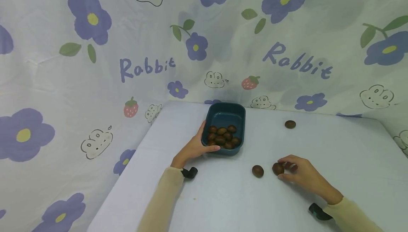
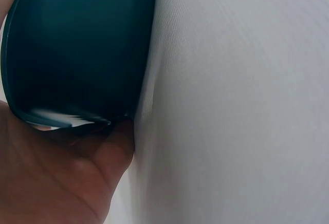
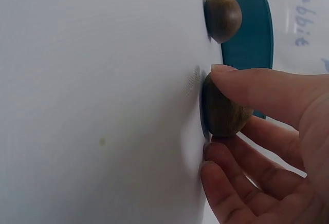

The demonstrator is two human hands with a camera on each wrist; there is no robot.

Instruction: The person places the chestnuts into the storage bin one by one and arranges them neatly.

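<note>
A dark teal rectangular container (image 1: 222,118) stands on the white table, with several brown chestnuts (image 1: 220,140) gathered in its near half. My left hand (image 1: 196,146) grips its near left corner, thumb over the near rim and fingers along the left wall. In the left wrist view the container's outer side (image 2: 82,44) fills the upper left. My right hand (image 1: 304,175) pinches a chestnut (image 1: 278,168) between thumb and fingers, low at the tabletop. The right wrist view shows the thumb lying across this chestnut (image 3: 223,108). Just left of it lies another chestnut (image 1: 258,171).
A lone chestnut (image 1: 290,124) lies at the back right of the white table (image 1: 223,196). Behind stands a hanging cloth (image 1: 223,58) printed with flowers and rabbits. Dark wrist cameras (image 1: 319,211) sit by both sleeves.
</note>
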